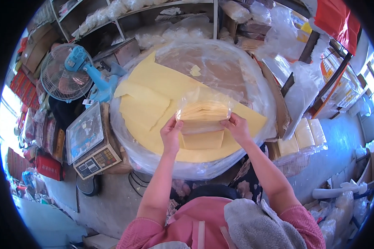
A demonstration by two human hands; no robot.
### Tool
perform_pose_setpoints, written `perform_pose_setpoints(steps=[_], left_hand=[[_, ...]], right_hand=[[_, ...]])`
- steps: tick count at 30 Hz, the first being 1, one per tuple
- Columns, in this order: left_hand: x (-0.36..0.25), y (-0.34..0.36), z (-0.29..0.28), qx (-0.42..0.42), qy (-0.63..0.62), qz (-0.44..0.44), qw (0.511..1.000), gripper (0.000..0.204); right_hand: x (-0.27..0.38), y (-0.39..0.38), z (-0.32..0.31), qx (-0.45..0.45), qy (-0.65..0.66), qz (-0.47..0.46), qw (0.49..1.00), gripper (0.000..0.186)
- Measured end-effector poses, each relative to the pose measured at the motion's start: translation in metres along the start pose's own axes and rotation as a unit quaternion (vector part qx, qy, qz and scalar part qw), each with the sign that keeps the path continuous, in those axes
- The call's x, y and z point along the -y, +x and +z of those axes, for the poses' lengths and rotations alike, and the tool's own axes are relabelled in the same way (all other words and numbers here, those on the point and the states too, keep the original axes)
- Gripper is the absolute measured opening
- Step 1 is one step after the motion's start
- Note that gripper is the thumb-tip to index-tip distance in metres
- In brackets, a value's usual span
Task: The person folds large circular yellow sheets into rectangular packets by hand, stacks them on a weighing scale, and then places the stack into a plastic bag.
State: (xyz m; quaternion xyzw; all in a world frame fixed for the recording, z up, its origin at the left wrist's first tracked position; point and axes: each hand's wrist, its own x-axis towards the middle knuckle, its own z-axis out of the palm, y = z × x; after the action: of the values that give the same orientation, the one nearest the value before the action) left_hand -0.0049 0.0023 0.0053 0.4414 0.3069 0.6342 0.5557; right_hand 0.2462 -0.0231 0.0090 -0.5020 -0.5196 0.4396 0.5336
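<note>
A clear plastic bag (204, 96) with a stack of thin folded yellow sheets (203, 109) inside is held up over the round table. My left hand (171, 133) pinches its left edge, thumb on top. On the opposite side, my right hand (238, 129) grips the bag's right edge between thumb and fingers. Just below it, nearer to me, is a yellow block (203, 140), partly covered by the bag's lower edge. Large pale yellow sheets (143, 106) with torn edges lie spread beneath.
The round table (253, 68) is wrapped in clear plastic film. A digital scale (96, 159) and a blue fan (99, 85) stand at the left. Packed yellow blocks (304, 135) sit at the right, beside hanging plastic sheeting (305, 89). Shelves with bags line the back.
</note>
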Motion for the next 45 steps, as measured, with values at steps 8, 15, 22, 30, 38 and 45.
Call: perform_pose_setpoints(steps=[8,15,22,30,38,45], left_hand=[[0.033,-0.013,-0.015,-0.079,0.021,-0.029,0.996,0.033],[0.017,-0.008,-0.022,0.025,0.038,-0.061,0.997,0.049],[-0.008,0.006,-0.004,0.039,0.068,-0.019,0.997,0.051],[0.017,-0.002,-0.020,0.030,0.136,-0.059,0.988,0.042],[0.000,0.005,-0.008,0.010,0.028,-0.011,0.999,0.046],[0.025,-0.003,-0.016,-0.063,0.056,-0.015,0.996,0.039]], right_hand=[[-0.025,-0.004,0.008,-0.039,-0.050,0.000,0.998,0.037],[-0.033,-0.009,-0.002,-0.037,-0.102,0.001,0.994,0.034],[0.014,-0.003,0.004,-0.015,-0.029,0.025,0.999,0.034],[-0.044,-0.007,0.012,-0.061,0.072,0.018,0.995,0.037],[0.001,0.002,0.004,0.001,0.047,0.007,0.999,0.041],[-0.019,-0.006,0.011,-0.045,-0.073,0.018,0.996,0.033]])
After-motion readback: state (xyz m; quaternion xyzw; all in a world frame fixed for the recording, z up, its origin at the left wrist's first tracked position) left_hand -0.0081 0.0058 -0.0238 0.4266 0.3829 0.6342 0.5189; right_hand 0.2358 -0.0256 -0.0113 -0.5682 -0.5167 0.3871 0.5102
